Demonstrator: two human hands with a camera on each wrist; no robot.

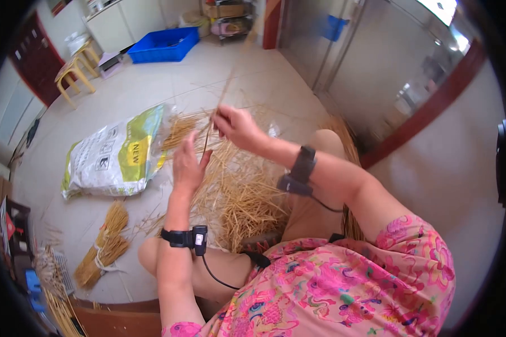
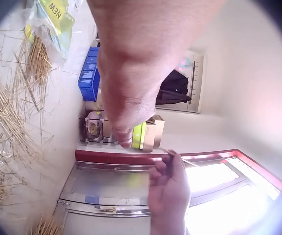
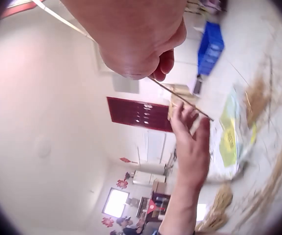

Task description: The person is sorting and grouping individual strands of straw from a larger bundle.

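**A:** How is the right hand sitting?

**B:** The right hand (image 1: 236,126) is hanging raised out in front of the person, with its forearm reaching forward above the bent knee. Its grip is pinching the upper part of a thin straw stalk (image 1: 208,137) between thumb and fingertips, and the other fingers are curling in.

**A:** And the left?

**B:** The left hand (image 1: 188,165) is standing just below and beside it. Its forearm is rising steeply from the lap, with the palm turning towards the right hand. In the right wrist view its fingers (image 3: 187,115) are pointing up, straight and slightly apart. That grip is spread rather than pressed together.

**A:** Is it touching the stalk?

**B:** The stalk is running down at a slant from the right hand's pinch and crossing the left fingertips. I cannot tell whether the left thumb is pressing on it.

**A:** So the stalk is in the air?

**B:** Yes, it is being held up between the two hands, above the loose straw pile (image 1: 236,191) that is lying on the tiled floor (image 1: 152,84) in front of the person's legs.

**A:** What is lying around them?

**B:** A printed sack (image 1: 115,157) is lying on its side to the left, with straw spilling from its mouth. A tied bundle (image 1: 104,247) is lying nearer the left knee. A blue crate (image 1: 164,45) and a yellow stool (image 1: 76,70) are standing well apart at the far wall.
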